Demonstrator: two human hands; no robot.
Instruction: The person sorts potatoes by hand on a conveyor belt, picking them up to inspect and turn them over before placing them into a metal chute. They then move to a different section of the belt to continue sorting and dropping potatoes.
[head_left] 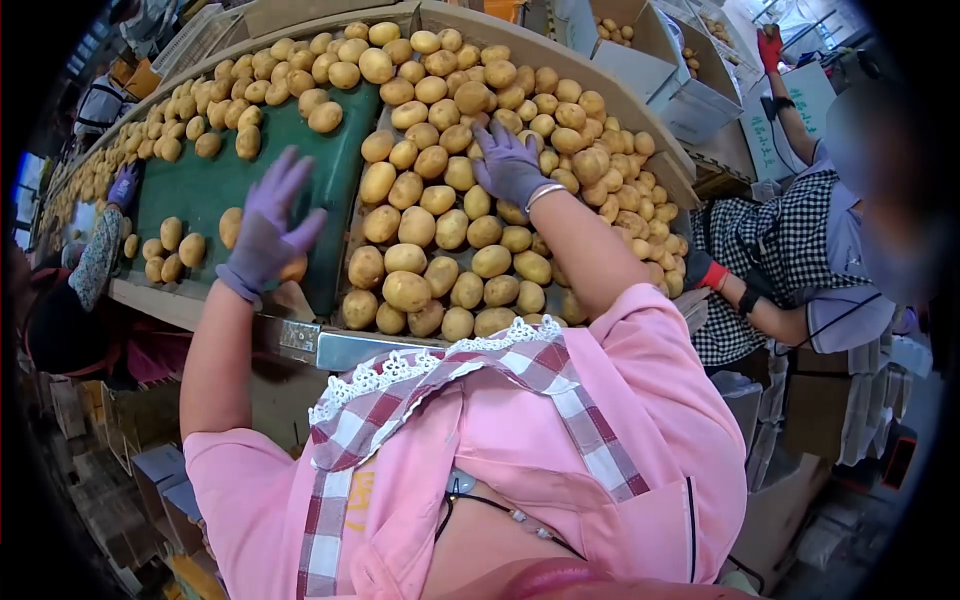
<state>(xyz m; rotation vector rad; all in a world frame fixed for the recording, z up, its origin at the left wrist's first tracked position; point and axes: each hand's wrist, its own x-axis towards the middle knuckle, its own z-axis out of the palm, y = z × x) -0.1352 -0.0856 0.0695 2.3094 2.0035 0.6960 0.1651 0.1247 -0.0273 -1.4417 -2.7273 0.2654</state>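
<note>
Both my hands wear purple-grey gloves. My left hand [268, 222] is over the green conveyor belt [320, 170], fingers spread, with nothing seen in it. A potato [230, 228] lies right beside that hand, and another is partly hidden below its wrist. Over on the sorting table, my right hand [510, 165] rests palm down on the heap of potatoes [450, 230], its fingers stretched out across several of them. The potatoes are yellow-brown and round to oval, packed closely together. What lies under the right palm is hidden.
Wooden side boards [560, 60] edge the table. At the right stands a co-worker in a checked apron [770, 240], one gloved hand [705, 270] at the table's edge. Another person's purple-gloved hand [122, 187] is at the belt's left. Cardboard boxes [700, 100] stand behind.
</note>
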